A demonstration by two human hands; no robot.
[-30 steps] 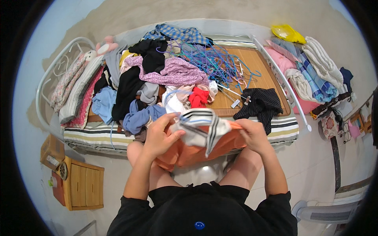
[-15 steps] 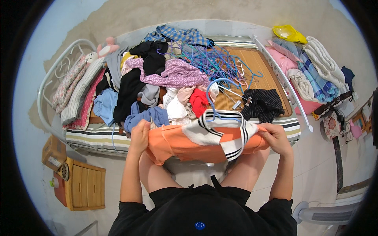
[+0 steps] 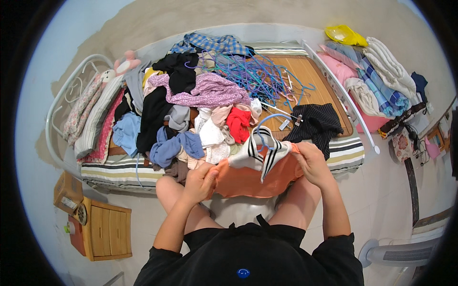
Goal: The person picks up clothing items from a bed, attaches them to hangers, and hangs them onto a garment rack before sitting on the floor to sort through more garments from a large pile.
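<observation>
An orange shirt (image 3: 255, 183) hangs over my lap at the bed's near edge, held between both hands. Its white collar (image 3: 247, 155) has dark stripes. A light blue hanger (image 3: 258, 131) sits in the shirt, its hook rising out of the collar and its lower part hidden by cloth. My left hand (image 3: 202, 180) grips the shirt at one shoulder, fingers closed. At the other shoulder, my right hand (image 3: 312, 162) pinches the fabric. Just beyond, a black pinstriped garment (image 3: 317, 125) lies on the bed beside a hanger with clips (image 3: 279, 109).
Piled clothes (image 3: 207, 90) cover the bed's left and middle, with tangled blue and purple hangers (image 3: 257, 71) behind them. A white rail (image 3: 343, 93) runs along the right side. Folded bedding (image 3: 389, 71) stands beyond it. A wooden cabinet (image 3: 112, 231) and a fan (image 3: 403, 252) flank me.
Both hands have drawn closer together, the left moving right and the right moving slightly left and up. The shirt has narrowed between them, and its collar sides have come together.
</observation>
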